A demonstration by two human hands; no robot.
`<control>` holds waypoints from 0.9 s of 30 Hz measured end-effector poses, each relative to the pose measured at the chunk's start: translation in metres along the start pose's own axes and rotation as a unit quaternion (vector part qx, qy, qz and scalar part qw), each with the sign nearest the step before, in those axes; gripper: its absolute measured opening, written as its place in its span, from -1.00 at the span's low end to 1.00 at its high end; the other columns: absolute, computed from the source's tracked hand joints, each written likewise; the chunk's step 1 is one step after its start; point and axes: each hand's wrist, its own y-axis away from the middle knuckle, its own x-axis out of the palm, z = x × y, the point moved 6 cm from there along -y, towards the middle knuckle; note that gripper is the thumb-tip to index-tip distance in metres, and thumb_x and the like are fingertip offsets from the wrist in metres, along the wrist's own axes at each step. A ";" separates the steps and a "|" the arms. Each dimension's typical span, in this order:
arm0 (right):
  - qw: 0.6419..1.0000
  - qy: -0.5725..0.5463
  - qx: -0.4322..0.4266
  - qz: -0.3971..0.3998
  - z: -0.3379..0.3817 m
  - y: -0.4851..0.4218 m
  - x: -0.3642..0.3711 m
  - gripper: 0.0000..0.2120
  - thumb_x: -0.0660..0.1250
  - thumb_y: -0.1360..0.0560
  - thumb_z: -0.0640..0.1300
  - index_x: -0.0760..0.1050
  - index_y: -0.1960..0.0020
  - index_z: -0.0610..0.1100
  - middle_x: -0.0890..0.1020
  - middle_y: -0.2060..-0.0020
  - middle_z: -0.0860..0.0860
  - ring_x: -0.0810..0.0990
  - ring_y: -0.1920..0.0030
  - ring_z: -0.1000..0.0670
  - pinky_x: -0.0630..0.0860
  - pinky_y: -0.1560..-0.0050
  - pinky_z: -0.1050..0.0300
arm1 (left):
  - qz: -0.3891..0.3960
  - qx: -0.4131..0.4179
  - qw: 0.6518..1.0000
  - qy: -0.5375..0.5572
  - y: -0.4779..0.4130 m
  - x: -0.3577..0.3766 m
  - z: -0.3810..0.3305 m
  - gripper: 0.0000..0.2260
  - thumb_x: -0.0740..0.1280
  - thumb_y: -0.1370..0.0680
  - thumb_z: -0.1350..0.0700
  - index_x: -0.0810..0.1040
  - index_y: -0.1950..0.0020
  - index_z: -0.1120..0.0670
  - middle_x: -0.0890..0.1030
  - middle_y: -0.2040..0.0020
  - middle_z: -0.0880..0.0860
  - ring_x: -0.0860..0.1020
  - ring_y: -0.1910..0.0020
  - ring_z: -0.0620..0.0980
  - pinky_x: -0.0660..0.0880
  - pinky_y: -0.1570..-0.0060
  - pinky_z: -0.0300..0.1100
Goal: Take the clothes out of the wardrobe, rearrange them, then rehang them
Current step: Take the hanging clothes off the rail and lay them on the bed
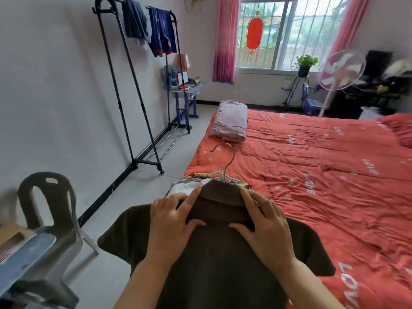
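Under our left hand and right hand the shirt is matt brown cloth. Just beyond both hands, the hanger is thin shiny metal. To their right, the bedspread is wrinkled cloth.

dark brown shirt; gold hanger hook at its twelve o'clock. at two o'clock, a coral-red bedspread lettered in white, and a pale lilac folded quilt. at eleven, a black rack with blue garments. pink curtains, red window ornament.
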 end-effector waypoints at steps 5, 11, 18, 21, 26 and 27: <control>1.000 0.021 0.018 0.015 -0.032 -0.035 0.052 -0.36 0.24 -0.42 0.21 0.27 -0.41 -0.06 0.42 -0.23 0.02 0.44 -0.17 -0.01 0.30 -0.24 0.11 | 0.030 0.003 0.999 0.041 -0.044 0.063 0.035 -0.42 0.21 -0.36 -0.18 0.32 -0.37 -0.07 0.57 0.06 0.04 0.39 0.03 -0.03 0.21 -0.15 -0.09; 0.997 0.020 0.054 0.044 -0.073 -0.065 0.111 -0.35 0.24 -0.41 0.21 0.26 -0.41 -0.07 0.41 -0.21 0.02 0.46 -0.12 -0.03 0.33 -0.20 0.09 | 0.076 0.011 0.995 0.064 -0.089 0.129 0.064 -0.42 0.25 -0.36 -0.17 0.32 -0.37 -0.08 0.58 0.02 0.03 0.42 0.00 -0.03 0.23 -0.13 -0.10; 0.994 0.004 0.066 0.090 -0.130 -0.108 0.193 -0.35 0.23 -0.38 0.23 0.32 -0.37 -0.07 0.42 -0.19 0.02 0.46 -0.12 -0.01 0.49 -0.11 0.02 | 0.124 -0.023 0.990 0.061 -0.130 0.212 0.103 -0.43 0.26 -0.37 -0.17 0.35 -0.37 -0.06 0.58 0.00 0.00 0.45 -0.02 -0.03 0.25 -0.12 -0.12; 0.990 -0.008 0.072 0.118 -0.158 -0.128 0.232 -0.35 0.23 -0.36 0.23 0.34 -0.35 -0.08 0.45 -0.17 0.02 0.46 -0.10 0.00 0.51 -0.08 0.01 | 0.135 -0.039 0.989 0.055 -0.150 0.250 0.117 -0.41 0.33 -0.34 -0.14 0.37 -0.35 -0.04 0.58 0.01 0.00 0.43 -0.03 -0.05 0.25 -0.11 -0.13; 0.980 -0.033 0.105 0.168 -0.211 -0.153 0.301 -0.32 0.44 -0.30 0.16 0.37 -0.32 -0.10 0.55 -0.10 -0.06 0.55 -0.05 -0.08 0.53 -0.04 -0.03 | 0.152 -0.059 0.986 0.021 -0.183 0.325 0.140 -0.35 0.53 -0.24 0.00 0.45 -0.31 0.00 0.59 0.06 0.03 0.48 -0.01 0.00 0.33 -0.15 -0.04; 0.974 -0.029 0.115 0.193 -0.220 -0.156 0.318 -0.26 0.53 -0.25 0.11 0.36 -0.33 -0.10 0.56 -0.11 -0.08 0.56 -0.07 -0.11 0.53 -0.07 -0.06 | 0.176 -0.071 0.982 0.005 -0.189 0.342 0.145 -0.33 0.57 -0.22 0.02 0.47 -0.31 0.00 0.59 0.03 0.04 0.53 -0.03 0.04 0.39 -0.15 0.01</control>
